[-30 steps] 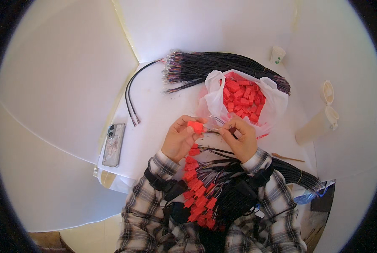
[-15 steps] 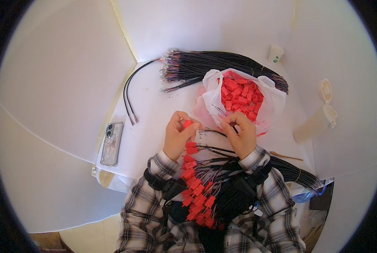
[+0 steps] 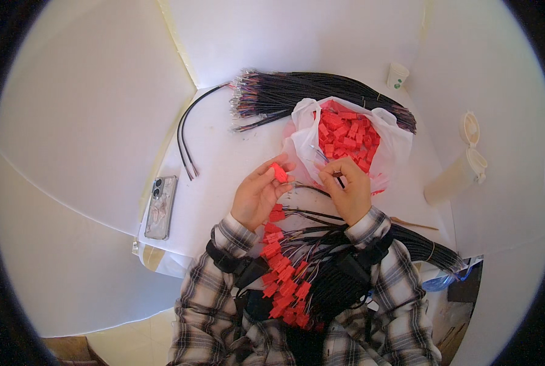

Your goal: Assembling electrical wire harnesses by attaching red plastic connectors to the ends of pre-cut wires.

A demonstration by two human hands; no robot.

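Observation:
Between the fingers of my left hand (image 3: 257, 194) is a red plastic connector housing (image 3: 279, 173). My right hand (image 3: 350, 190) pinches a black cable (image 3: 340, 182) whose thin, loose wire ends (image 3: 319, 155) stick up to the left of the fingertips. Another stretch of dark cable (image 3: 312, 186) runs from near the left fingers toward the right hand; whether its end sits in the housing I cannot make out. Below both hands lies a bundle of black cables (image 3: 330, 268) with red connectors (image 3: 279, 265) on their ends, reaching down to my lap.
A white plastic bag (image 3: 304, 143) full of red housings (image 3: 347, 137) stands just beyond my hands. Behind it lies a thick bundle of black cables (image 3: 321, 91). A phone (image 3: 161, 207) rests at the left edge, a paper cup (image 3: 397, 75) far right, an open-lidded bottle (image 3: 452, 180) at right.
My left hand has turned and its fingers have spread a little, so the red housing shows more fully and sits slightly farther right and up. The right hand has barely moved.

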